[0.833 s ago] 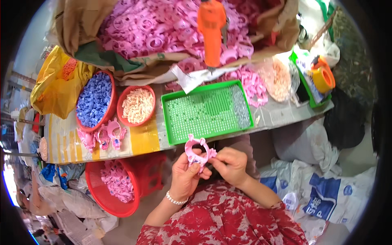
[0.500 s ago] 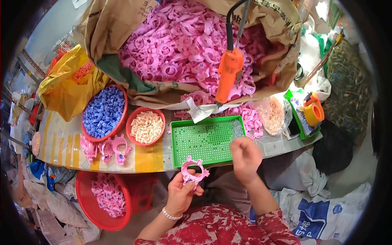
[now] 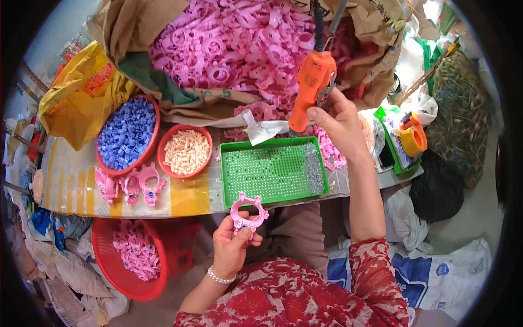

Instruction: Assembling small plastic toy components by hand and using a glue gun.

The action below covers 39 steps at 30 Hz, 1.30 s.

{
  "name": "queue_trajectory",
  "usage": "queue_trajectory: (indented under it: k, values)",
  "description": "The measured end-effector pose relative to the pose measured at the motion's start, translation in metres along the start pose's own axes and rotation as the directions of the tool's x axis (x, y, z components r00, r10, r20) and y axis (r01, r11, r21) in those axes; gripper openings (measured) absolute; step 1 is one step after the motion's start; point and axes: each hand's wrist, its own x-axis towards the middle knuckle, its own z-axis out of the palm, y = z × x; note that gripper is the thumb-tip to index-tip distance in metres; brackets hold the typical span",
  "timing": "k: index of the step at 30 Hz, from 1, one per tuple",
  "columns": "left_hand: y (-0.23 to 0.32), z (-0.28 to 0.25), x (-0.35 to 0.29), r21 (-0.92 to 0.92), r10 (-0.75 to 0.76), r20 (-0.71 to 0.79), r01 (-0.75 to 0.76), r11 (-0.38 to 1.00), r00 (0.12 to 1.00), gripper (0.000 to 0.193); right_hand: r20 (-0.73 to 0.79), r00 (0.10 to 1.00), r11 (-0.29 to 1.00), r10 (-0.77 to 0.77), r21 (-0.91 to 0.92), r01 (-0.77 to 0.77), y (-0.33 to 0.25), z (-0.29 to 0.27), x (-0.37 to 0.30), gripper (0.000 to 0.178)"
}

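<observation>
My left hand [image 3: 231, 246] pinches a pink plastic ring-shaped part [image 3: 249, 215] with small knobs on its rim, just in front of the green tray. My right hand [image 3: 342, 122] is raised at an orange electric screwdriver [image 3: 310, 90] hanging from above. Its thumb and fingers close around the lower right side of the tool, with the fingertips partly hidden. Below the screwdriver lies the green perforated tray [image 3: 267, 169], with small silvery screws [image 3: 314, 169] gathered at its right end.
A large brown sack [image 3: 147, 27] of pink parts fills the back. Left stand bowls of blue pieces [image 3: 128, 133] and cream pieces [image 3: 187, 151], with several pink parts [image 3: 150, 185] in front. A red basket [image 3: 101, 250] sits below the table; an orange tape dispenser [image 3: 415, 136] is at right.
My right hand has moved up and forward from over the tray's right corner to the electric screwdriver and closed on it. The left hand still holds the pink part; the view has shifted slightly.
</observation>
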Motion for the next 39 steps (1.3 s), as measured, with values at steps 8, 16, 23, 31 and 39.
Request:
queue_trajectory:
  k: [8,16,23,31,39]
  values:
    - [-0.010,0.012,0.004,0.016,-0.054,-0.020,0.054,0.998,0.998,0.031,0.043,0.999,0.999,-0.010,-0.039,0.011,0.014,0.004,-0.040,0.056]
    - [-0.011,0.019,-0.002,0.029,-0.120,-0.008,0.120,0.992,0.993,0.026,-0.193,0.981,0.996,-0.005,0.091,0.023,0.062,0.019,-0.060,0.034]
    - [-0.013,0.014,-0.003,0.023,-0.166,-0.013,0.166,0.986,0.986,0.026,-0.260,0.964,0.979,-0.058,0.173,0.105,0.066,0.024,-0.055,0.030]
    - [-0.014,0.012,-0.002,0.020,-0.180,-0.016,0.180,0.983,0.983,0.027,-0.293,0.955,0.980,-0.049,0.169,0.102,0.073,0.023,-0.055,0.029]
    - [-0.011,0.014,-0.002,0.019,-0.182,0.023,0.182,0.983,0.983,0.036,-0.280,0.958,0.973,-0.054,0.202,0.114,0.077,0.022,-0.055,0.030]
